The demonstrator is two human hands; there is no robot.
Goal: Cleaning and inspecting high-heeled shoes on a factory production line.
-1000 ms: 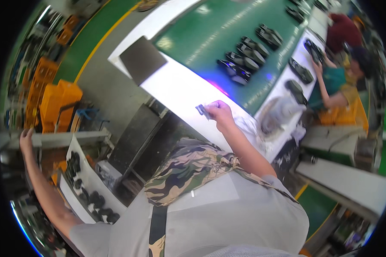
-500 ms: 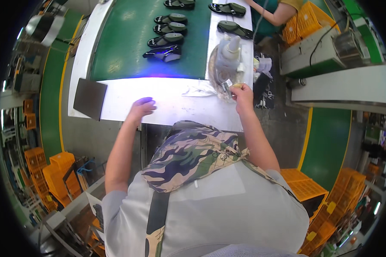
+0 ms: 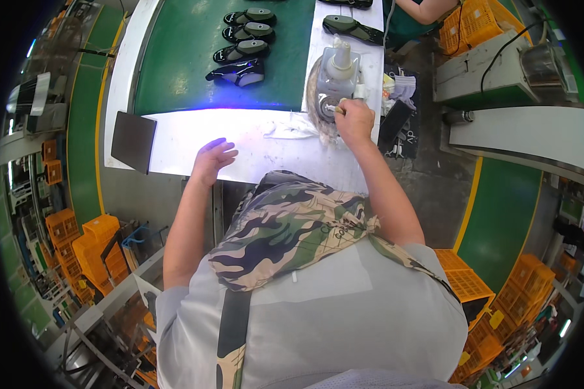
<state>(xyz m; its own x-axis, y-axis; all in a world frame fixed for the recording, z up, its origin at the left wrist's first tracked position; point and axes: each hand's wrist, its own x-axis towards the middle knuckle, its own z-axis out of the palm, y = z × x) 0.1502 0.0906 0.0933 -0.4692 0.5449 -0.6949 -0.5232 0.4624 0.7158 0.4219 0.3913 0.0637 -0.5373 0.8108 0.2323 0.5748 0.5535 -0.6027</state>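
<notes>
My right hand (image 3: 356,122) grips a small brush (image 3: 339,110) by its yellowish handle. The brush's pale tip is at a small round pot (image 3: 325,106) beside a translucent plastic bottle (image 3: 340,70); my fingers partly hide it. My left hand (image 3: 214,160) hovers at the front of the white table (image 3: 194,139), fingers apart, holding nothing. Dark shoes stand in a row on the green belt (image 3: 175,71), the nearest being a shiny black shoe (image 3: 238,72) under bluish light. Another dark shoe (image 3: 352,30) lies on the white strip to the right.
A crumpled white cloth (image 3: 292,128) lies between my hands. At the table's left corner stands a dark flat panel (image 3: 133,142). A co-worker's arm (image 3: 424,10) shows at the far right, near an orange crate (image 3: 477,29). More orange crates (image 3: 100,246) stand behind on both sides.
My right hand has moved forward and slightly left, bringing the brush to the round pot. The left hand remains open near the table edge. The whole view has shifted slightly.
</notes>
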